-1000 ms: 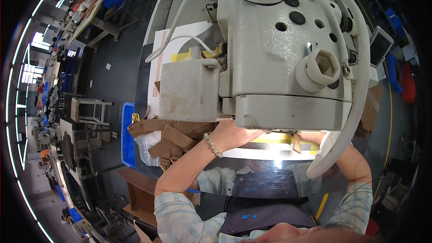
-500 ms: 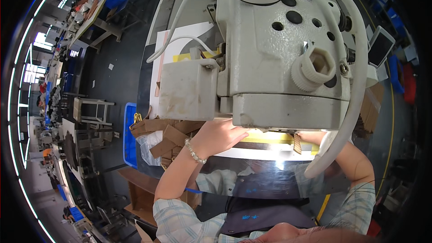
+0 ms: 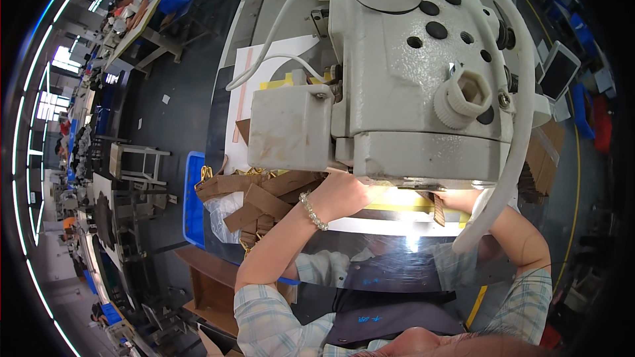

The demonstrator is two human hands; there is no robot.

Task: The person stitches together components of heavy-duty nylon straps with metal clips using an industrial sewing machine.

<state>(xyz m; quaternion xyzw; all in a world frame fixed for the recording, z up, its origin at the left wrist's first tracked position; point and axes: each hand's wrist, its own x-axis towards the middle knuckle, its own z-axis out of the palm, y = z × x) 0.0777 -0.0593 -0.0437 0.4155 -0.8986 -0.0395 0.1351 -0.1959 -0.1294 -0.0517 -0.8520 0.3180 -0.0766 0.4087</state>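
Left of the machine head (image 3: 423, 112), near its front, lies a heap of brown strips (image 3: 264, 201). It sits close to your left wrist, so a sideways sweep could snag your bracelet (image 3: 312, 211) and drag a piece along. Your left hand (image 3: 340, 197) reaches under the head's front left edge; its fingertips are hidden, so I can't tell whether they grip anything. The patterned brown strip (image 3: 439, 213) pokes out from under the head's front edge, right of its middle, and could skew if held unevenly. Your right hand (image 3: 460, 199) is just beside that strip, under the front right; I can't tell whether it pinches it. Either hand could get hurt if fingers strayed beneath moving parts. The white hose (image 3: 522, 125) curves down the head's right side and might catch your forearm if you lifted it quickly.
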